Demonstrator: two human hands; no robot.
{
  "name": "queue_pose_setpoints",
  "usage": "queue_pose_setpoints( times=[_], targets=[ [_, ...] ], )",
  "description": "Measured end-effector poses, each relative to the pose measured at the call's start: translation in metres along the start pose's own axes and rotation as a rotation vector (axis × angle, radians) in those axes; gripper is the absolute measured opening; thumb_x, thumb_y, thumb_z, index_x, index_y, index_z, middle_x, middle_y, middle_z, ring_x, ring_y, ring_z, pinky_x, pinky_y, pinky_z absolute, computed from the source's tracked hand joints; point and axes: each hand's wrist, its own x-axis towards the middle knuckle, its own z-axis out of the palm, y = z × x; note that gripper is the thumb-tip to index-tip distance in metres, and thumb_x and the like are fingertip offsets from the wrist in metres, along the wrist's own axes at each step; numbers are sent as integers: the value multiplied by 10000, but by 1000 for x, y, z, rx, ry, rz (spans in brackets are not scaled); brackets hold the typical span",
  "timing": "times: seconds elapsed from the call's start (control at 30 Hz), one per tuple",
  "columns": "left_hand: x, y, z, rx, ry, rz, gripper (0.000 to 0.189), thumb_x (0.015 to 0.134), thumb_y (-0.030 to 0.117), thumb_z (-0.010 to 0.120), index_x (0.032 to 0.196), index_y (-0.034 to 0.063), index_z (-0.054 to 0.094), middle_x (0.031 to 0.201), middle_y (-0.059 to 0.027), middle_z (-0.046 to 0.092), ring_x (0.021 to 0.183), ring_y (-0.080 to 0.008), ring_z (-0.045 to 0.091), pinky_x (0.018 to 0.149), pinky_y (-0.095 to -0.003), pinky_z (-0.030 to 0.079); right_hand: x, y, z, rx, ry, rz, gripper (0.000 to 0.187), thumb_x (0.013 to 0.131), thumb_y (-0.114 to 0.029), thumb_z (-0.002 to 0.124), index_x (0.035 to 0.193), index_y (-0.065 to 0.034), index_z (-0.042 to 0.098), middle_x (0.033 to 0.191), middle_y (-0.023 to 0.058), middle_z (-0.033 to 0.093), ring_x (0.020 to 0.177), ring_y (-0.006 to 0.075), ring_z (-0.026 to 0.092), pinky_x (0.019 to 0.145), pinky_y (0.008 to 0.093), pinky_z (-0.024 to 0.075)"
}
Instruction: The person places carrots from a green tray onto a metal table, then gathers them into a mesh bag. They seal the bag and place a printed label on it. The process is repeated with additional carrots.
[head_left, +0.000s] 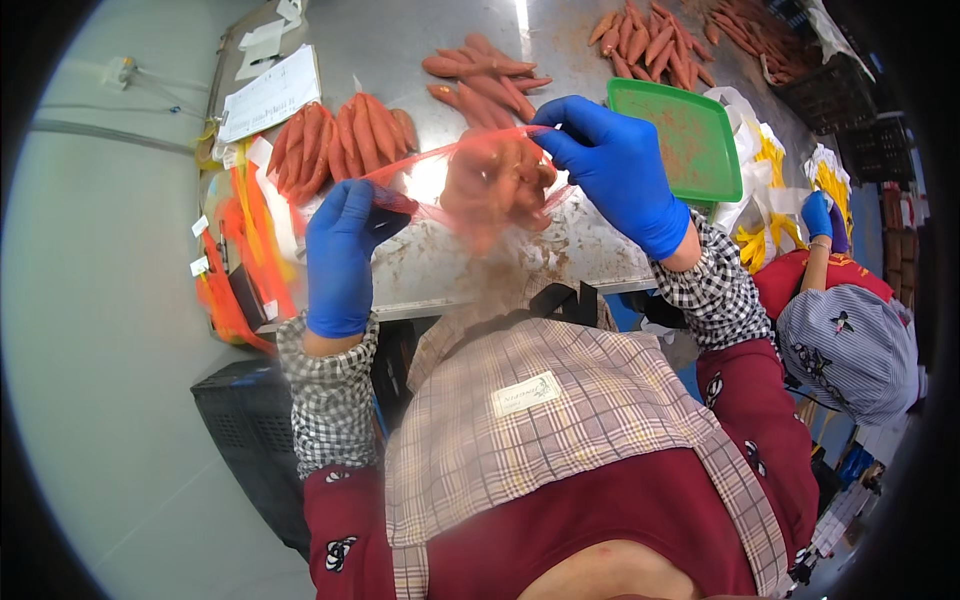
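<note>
Both hands wear blue gloves. My left hand (343, 251) pinches one end of a red mesh bag's edge, and my right hand (615, 165) pinches the other end, so the edge is stretched between them. Sweet potatoes (499, 180) show behind or within the red mesh, partly blurred; which of the two I cannot tell. Just beyond them, a loose heap of sweet potatoes (487, 79) lies on the metal table (390, 34). Two bunches of sweet potatoes (367, 131) in red mesh rest beyond my left hand.
A green tray (679, 139) stands right of my right hand, beside white and yellow packaging (765, 172). More sweet potatoes (652, 45) lie at the back right. A clipboard with papers (271, 94) and orange-red mesh bags (251, 217) are at left. A co-worker (844, 345) is at right.
</note>
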Motion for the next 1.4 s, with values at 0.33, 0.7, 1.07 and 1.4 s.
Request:
queue_pose_setpoints(
  times=[0.33,0.7,1.07,1.4],
  targets=[
    [21,-1,-34,-374,-398,-257,203,967,230,565,889,43,570,746,0,512,668,-135,495,642,-266,424,1,-26,-14,72,-45,96,171,882,-176,713,968,-28,716,702,7,629,548,45,518,503,215,431],
    [-46,-37,-67,1226,-172,-89,293,881,118,617,1163,52,661,646,-57,572,640,-127,597,620,-292,484,-24,10,0,50,-309,384,191,892,-210,690,963,-36,721,735,50,677,548,64,578,538,228,482],
    [-47,-3,13,318,-133,-75,163,833,68,525,895,-21,645,812,-84,616,759,-152,598,693,-257,456,18,-76,32,505,-728,-38,162,850,-140,648,961,-33,697,785,63,702,644,117,649,623,257,519],
    [-39,32,6,559,-139,-55,142,798,89,507,725,-1,589,758,-26,563,603,-71,441,541,-214,318,-52,10,149,538,-531,-368,370,799,-246,727,1125,-104,626,851,106,682,753,225,665,754,352,525]
  ],
)
